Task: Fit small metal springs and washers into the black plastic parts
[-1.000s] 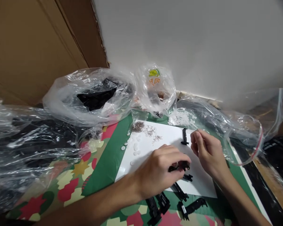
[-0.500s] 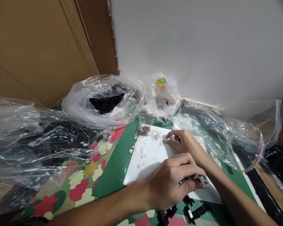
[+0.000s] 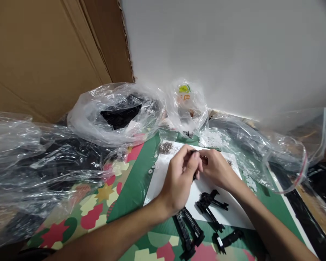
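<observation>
My left hand (image 3: pixel 180 179) and my right hand (image 3: pixel 216 168) meet fingertip to fingertip above a white sheet (image 3: pixel 198 188). Between the left fingers a small black plastic part (image 3: pixel 195 176) shows, mostly hidden. What the right fingers pinch is too small to see. Several loose black plastic parts (image 3: pixel 210 204) lie on the sheet and on the green mat (image 3: pixel 133 185) just below my hands. A heap of tiny metal springs (image 3: pixel 165 147) and small white discs (image 3: pixel 151 170) lie at the sheet's far left corner.
Clear plastic bags ring the work area: one with black parts (image 3: pixel 116 114) at the back left, a small printed one (image 3: pixel 185 107) at the back, a zip bag (image 3: pixel 285 159) on the right. Brown cardboard (image 3: pixel 49 54) and a white wall stand behind.
My right hand came back from the spring heap to the middle of the sheet. My left hand rose from the sheet's near edge to meet it, uncovering the black parts below.
</observation>
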### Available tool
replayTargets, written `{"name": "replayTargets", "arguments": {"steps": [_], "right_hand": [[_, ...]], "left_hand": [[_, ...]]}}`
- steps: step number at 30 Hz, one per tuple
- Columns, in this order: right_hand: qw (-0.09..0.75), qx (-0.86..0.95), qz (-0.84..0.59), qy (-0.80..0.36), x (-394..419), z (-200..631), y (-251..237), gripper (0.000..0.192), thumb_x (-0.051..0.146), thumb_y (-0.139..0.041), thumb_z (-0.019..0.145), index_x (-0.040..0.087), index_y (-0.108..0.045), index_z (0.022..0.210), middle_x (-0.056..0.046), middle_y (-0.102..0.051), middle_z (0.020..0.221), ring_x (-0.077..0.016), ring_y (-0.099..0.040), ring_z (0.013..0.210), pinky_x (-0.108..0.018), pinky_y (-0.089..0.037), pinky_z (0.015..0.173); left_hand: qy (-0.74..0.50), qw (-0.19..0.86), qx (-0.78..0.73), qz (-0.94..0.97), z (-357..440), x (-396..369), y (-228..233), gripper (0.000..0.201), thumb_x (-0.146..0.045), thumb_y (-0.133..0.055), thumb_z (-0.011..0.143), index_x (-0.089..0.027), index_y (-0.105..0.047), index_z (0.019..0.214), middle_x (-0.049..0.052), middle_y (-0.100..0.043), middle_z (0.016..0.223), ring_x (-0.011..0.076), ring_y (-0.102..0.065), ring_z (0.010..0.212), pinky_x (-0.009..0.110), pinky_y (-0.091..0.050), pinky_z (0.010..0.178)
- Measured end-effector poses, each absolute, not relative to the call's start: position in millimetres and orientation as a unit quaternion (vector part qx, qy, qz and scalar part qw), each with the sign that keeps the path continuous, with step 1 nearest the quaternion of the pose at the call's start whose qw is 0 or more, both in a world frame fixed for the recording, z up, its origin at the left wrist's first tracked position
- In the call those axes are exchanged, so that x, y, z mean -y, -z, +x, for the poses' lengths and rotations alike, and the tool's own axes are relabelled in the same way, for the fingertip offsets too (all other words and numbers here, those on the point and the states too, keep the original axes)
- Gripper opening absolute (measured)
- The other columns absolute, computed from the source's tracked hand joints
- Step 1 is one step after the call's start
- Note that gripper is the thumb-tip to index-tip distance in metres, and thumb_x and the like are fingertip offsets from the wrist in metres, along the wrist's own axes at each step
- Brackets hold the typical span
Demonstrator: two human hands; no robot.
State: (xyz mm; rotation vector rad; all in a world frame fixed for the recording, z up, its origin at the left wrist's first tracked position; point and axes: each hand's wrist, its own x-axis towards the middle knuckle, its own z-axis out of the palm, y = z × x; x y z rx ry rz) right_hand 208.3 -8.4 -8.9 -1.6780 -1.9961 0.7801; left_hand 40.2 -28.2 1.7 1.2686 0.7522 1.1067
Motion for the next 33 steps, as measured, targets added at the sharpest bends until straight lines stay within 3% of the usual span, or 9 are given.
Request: {"name": "replayTargets", "arguments": {"steps": [5, 12, 15, 20, 24, 28, 30, 33], "right_hand": [[0.212, 0.704, -0.618, -0.280, 11, 209, 13, 0.014, 0.020, -0.064, 0.088, 0.019, -0.068, 0.075, 0.001, -0.059, 0.065, -0.0142, -0.044, 0.061, -0.028, -0.028, 0.059], [0.270, 0.679, -0.585, -0.352, 20, 223, -2, 0.019, 0.028, -0.065, 0.095, 0.018, -0.072, 0.081, -0.001, -0.065, 0.073, -0.0150, -0.050, 0.065, -0.029, -0.036, 0.062], [0.325, 0.647, -0.565, -0.395, 27, 231, -5, 0.024, 0.038, -0.069, 0.096, 0.018, -0.075, 0.085, 0.001, -0.057, 0.068, -0.0142, -0.042, 0.062, -0.029, -0.032, 0.059], [0.381, 0.599, -0.560, -0.427, 39, 243, -5, 0.032, 0.048, -0.076, 0.094, 0.017, -0.078, 0.091, 0.007, -0.029, 0.063, -0.0124, -0.025, 0.060, -0.030, -0.022, 0.056], [0.397, 0.577, -0.562, -0.439, 45, 247, -2, 0.031, 0.046, -0.073, 0.096, 0.016, -0.077, 0.091, 0.007, -0.024, 0.066, -0.0122, -0.024, 0.061, -0.029, -0.022, 0.057], [0.354, 0.607, -0.585, -0.405, 47, 248, 0, 0.027, 0.042, -0.067, 0.099, 0.018, -0.076, 0.090, 0.005, -0.038, 0.064, -0.0128, -0.031, 0.059, -0.029, -0.026, 0.056], [0.304, 0.641, -0.613, -0.348, 48, 247, 1, 0.023, 0.037, -0.065, 0.099, 0.019, -0.076, 0.089, 0.001, -0.054, 0.067, -0.0141, -0.041, 0.060, -0.029, -0.030, 0.058], [0.243, 0.678, -0.626, -0.298, 51, 245, 0, 0.019, 0.030, -0.064, 0.099, 0.020, -0.078, 0.091, -0.004, -0.072, 0.080, -0.0175, -0.058, 0.067, -0.030, -0.038, 0.063]], "left_hand": [[-0.512, 0.635, -0.364, 0.450, 41, 13, 5, 0.033, -0.045, -0.054, 0.110, -0.024, -0.045, 0.086, -0.008, -0.053, 0.068, 0.0073, -0.044, 0.048, 0.019, -0.032, 0.043], [-0.490, 0.625, -0.379, 0.475, 41, 7, 9, 0.031, -0.045, -0.070, 0.101, -0.021, -0.056, 0.088, -0.008, -0.049, 0.067, 0.0078, -0.041, 0.052, 0.018, -0.036, 0.044], [-0.454, 0.605, -0.386, 0.527, 42, 9, 7, 0.027, -0.042, -0.068, 0.102, -0.019, -0.063, 0.090, -0.005, -0.055, 0.073, 0.0073, -0.042, 0.053, 0.020, -0.035, 0.048], [-0.383, 0.561, -0.376, 0.630, 44, 13, 3, 0.022, -0.035, -0.069, 0.101, -0.016, -0.073, 0.091, -0.003, -0.059, 0.074, 0.0099, -0.045, 0.060, 0.024, -0.037, 0.060], [-0.378, 0.538, -0.381, 0.650, 46, 14, 4, 0.016, -0.029, -0.071, 0.099, -0.016, -0.074, 0.091, -0.001, -0.064, 0.080, 0.0138, -0.052, 0.074, 0.025, -0.040, 0.069], [-0.372, 0.528, -0.398, 0.652, 46, 11, 3, 0.023, -0.031, -0.068, 0.099, -0.016, -0.067, 0.082, -0.002, -0.056, 0.075, 0.0142, -0.048, 0.073, 0.026, -0.037, 0.067], [-0.378, 0.520, -0.410, 0.647, 46, 9, 2, 0.028, -0.033, -0.067, 0.099, -0.016, -0.063, 0.077, -0.003, -0.050, 0.073, 0.0138, -0.045, 0.071, 0.026, -0.035, 0.065], [-0.382, 0.529, -0.424, 0.628, 43, 7, 2, 0.020, -0.034, -0.066, 0.099, -0.017, -0.067, 0.088, -0.003, -0.051, 0.074, 0.0137, -0.044, 0.069, 0.026, -0.034, 0.063]]}}
